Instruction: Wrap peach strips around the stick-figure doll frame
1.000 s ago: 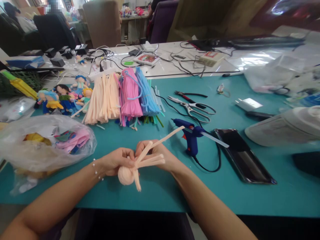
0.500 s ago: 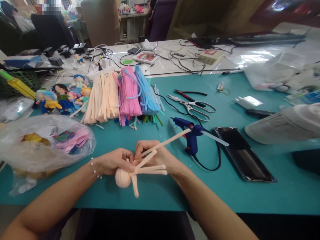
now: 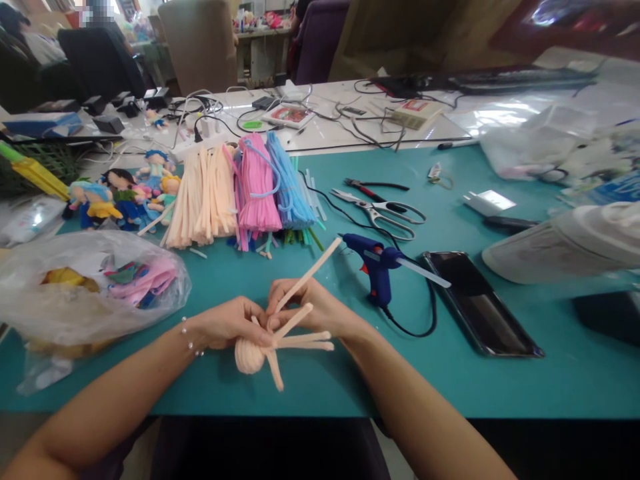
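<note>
Near the front of the green mat, my left hand (image 3: 239,321) pinches a peach pipe-cleaner figure (image 3: 250,357) with a round wound head and several stems sticking out to the right and down. My right hand (image 3: 295,303) is closed at the figure's upper side, its fingertips almost touching those of my left hand. It grips a long peach stem (image 3: 315,270) that points up and to the right. The exact spot where the fingertips meet is partly hidden. A blue glue gun (image 3: 377,263) lies to the right of my right hand.
Bundles of peach (image 3: 205,193), pink (image 3: 259,187) and blue stems (image 3: 290,187) lie beyond my hands. Left are small dolls (image 3: 120,193) and a plastic bag (image 3: 95,293). Right are scissors (image 3: 385,213), pliers (image 3: 375,190), a phone (image 3: 480,303) and a white bottle (image 3: 555,247).
The long stem in my right hand has swung to a steeper angle, its tip now further left. My left hand keeps its hold on the figure. The whole view has shifted slightly.
</note>
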`<state>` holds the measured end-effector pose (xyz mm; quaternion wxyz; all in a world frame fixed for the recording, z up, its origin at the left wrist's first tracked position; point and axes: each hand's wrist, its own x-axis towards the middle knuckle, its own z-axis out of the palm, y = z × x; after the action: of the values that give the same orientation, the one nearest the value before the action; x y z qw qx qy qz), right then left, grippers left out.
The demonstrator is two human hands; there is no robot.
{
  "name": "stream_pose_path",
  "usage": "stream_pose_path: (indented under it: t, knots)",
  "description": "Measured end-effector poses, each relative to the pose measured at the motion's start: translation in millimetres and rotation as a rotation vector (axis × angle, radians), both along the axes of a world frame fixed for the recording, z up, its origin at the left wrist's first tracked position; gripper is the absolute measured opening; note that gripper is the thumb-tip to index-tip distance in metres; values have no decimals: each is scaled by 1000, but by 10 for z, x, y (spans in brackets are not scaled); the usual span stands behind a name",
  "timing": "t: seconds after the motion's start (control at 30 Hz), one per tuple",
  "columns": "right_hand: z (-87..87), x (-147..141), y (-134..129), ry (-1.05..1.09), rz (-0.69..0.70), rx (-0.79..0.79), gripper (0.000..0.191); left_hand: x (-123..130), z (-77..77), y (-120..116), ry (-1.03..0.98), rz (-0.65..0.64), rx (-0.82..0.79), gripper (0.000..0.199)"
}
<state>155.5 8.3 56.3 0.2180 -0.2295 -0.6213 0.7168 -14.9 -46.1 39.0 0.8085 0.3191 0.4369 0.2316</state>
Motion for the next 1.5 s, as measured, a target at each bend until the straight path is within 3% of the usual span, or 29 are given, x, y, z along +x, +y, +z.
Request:
stream_pose_path:
  t: [0.23,0.4,0.6,0.7,0.8,0.87,0.97,1.1,1.2,1.3,1.5]
  knots:
    - [-25,-28,-10,15,-6,-170,19,23,7,-35,-2,31,78,19]
    - [-32,20,62,4,-358,-240,37,66,-17,-22,-19,273,135,23]
    - [-37,12,75,76,-704,-77,26,82,-107,12,49,596,325,19]
    - [-34,-1,25,128,-776,74,22,78,-135,10,133,662,419,17]
    - [-15,11,-50,77,-828,327,19,73,-126,0,254,681,510,18]
    - [-7,15,-99,17,-795,532,15,71,-104,-9,338,682,572,19]
    - [-31,-13,-150,-45,-611,793,12,75,-70,-23,440,652,723,20]
    - [-107,-76,-171,-76,-420,937,17,92,-46,-52,533,559,986,15]
    - [-133,-90,-177,-121,-357,940,15,101,-33,-74,583,523,1066,15]
    - [-123,-83,-189,-182,-372,865,17,103,-18,-77,590,492,1015,14]
    - [-115,-97,-187,-218,-492,637,27,114,-48,-37,424,535,663,14]
